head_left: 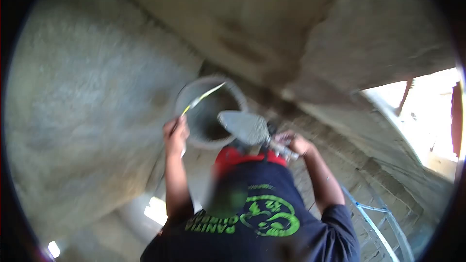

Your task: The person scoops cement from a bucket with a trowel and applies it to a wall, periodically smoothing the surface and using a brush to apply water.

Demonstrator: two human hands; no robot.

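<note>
A trowel with grey mortar on its blade is held by its handle in my right hand, in front of my red shorts. My left hand, raised at the left, has its fingers closed round a thin yellow-and-white strip that points up and to the right. Beyond both hands is a round grey bucket; the strip crosses in front of its opening and the trowel's tip overlaps its right side. What the bucket holds is too dark to make out.
A grey plastered wall fills the left side. A light blue metal ladder stands at the lower right. Bright openings show at the right and lower left. A rough ledge runs diagonally behind the bucket.
</note>
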